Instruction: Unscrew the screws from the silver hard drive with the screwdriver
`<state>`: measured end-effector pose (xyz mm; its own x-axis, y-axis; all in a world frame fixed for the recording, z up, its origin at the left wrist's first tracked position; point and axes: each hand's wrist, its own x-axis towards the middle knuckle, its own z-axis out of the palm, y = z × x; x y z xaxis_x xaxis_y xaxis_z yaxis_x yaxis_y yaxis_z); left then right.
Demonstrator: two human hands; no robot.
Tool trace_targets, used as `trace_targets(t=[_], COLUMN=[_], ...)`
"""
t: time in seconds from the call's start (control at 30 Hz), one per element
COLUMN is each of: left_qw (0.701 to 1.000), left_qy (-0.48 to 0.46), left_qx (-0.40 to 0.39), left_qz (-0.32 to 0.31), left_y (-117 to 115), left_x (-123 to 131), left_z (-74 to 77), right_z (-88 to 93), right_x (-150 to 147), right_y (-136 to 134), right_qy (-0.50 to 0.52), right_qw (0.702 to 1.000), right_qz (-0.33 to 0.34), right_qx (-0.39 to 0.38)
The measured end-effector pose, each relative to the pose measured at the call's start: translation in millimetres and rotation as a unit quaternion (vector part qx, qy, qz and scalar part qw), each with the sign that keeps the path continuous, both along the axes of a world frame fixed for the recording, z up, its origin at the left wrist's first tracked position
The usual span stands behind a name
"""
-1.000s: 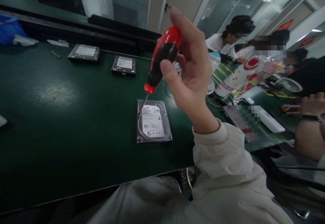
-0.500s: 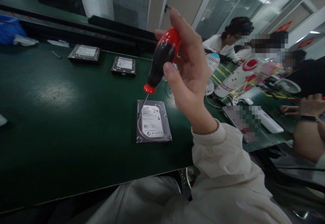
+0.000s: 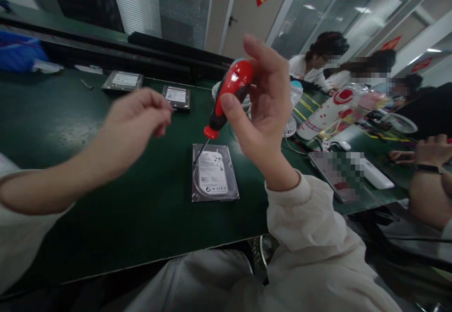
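My right hand holds a red and black screwdriver by its handle, thumb on the near side. The shaft slants down to the left, and its tip meets the upper left edge of a hard drive lying label up on the green table. My left hand is in the air to the left of the screwdriver, fingers pinched together. Anything between those fingertips is too small to make out. Behind the left hand lies a second hard drive, partly covered by it.
A third hard drive lies at the back left, near a small metal piece and a blue bag. On the right are a white and red bottle, a phone-like device and a white fan. Other people sit beyond.
My left hand has come into view from the left, pinched. The screwdriver handle has turned, showing more red, with its tip still at the drive's upper left edge.
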<state>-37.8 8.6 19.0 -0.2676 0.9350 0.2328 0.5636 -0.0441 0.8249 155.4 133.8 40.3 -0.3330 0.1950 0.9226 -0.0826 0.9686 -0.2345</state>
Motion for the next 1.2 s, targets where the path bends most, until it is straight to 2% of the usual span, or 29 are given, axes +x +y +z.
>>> trace_targets(t=[0.07,0.13,0.23,0.4,0.6,0.77,0.93,1.1,1.2], left_qw=[0.998,0.99,0.98,0.971,0.973,0.974,0.974,0.974,0.973], left_qy=[-0.001,0.028,0.123,0.179,0.165,0.146,0.141,0.143,0.14], left_qx=[-0.032,-0.096,-0.105,-0.11,-0.119,-0.135,-0.141,-0.138,-0.139], left_qz=[-0.051,-0.1,-0.119,-0.112,-0.112,-0.105,-0.108,-0.109,-0.116], left_y=[8,9,1,-8,-4,-2,-1,-1,0], left_x=[10,19,28,30,28,28,27,27,26], left_z=[-21.7,-40.7,-52.4,-48.2,-52.0,-52.0,-50.6,-50.6,-52.9], right_z=[-1.4,-2.9,-4.9,-3.9,1.6,2.0,1.0,1.4,2.2], right_x=[-1,-2,-5,-5,4,6,5,6,7], right_y=[1,3,6,4,-14,-18,-16,-17,-18], right_qy=[0.001,-0.016,-0.018,0.024,-0.068,-0.049,-0.067,-0.027,-0.045], right_qw=[1.0,0.999,0.996,0.999,0.998,0.997,0.998,0.999,0.998], right_qz=[-0.004,0.031,0.082,0.007,-0.009,-0.065,0.001,-0.025,0.013], right_qx=[0.008,0.021,0.015,0.044,0.002,-0.003,-0.016,-0.03,-0.04])
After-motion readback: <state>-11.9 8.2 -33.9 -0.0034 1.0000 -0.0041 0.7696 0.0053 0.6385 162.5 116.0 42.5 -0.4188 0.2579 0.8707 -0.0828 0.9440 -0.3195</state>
